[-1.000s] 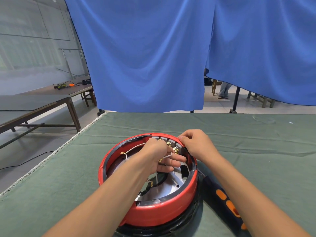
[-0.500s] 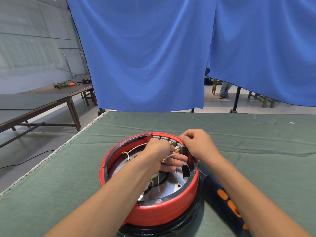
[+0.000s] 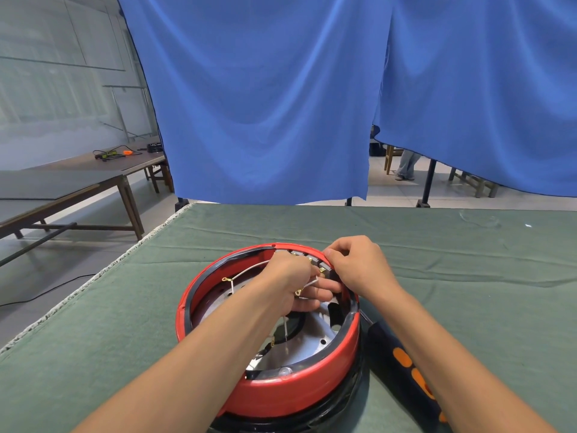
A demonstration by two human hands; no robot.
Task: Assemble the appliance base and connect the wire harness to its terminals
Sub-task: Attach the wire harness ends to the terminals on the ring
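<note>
Green felt covers the desk (image 3: 468, 276) in front of me, and I place everything else by the red appliance base (image 3: 281, 392) standing on it close to my chest. Just to the right of the base lies a dark tool with orange patches (image 3: 402, 367), partly cut off by the frame edge and by my forearm, so I cannot say what it is.

Inside the base, my left hand (image 3: 290, 276) is curled, its grip pinching a thin white wire of the harness (image 3: 249, 270) with a small brass lug showing at my fingers. At the far inner rim sits the row of brass terminals (image 3: 321, 270). My right hand (image 3: 356, 267) rests over the rim there, fingers curled at the terminal block; what they grasp is covered by my knuckles, so I cannot tell.

I judge the wires to be light and limp, easily kinked, and best held right behind the lug, so the push goes straight onto the tab. The base looks rigid and should stay put under a steadying hand on its rim. Both hands hide the actual mating point, and which terminals are already connected is too small to make out.

Beyond the base hang blue curtains (image 3: 265, 104).
</note>
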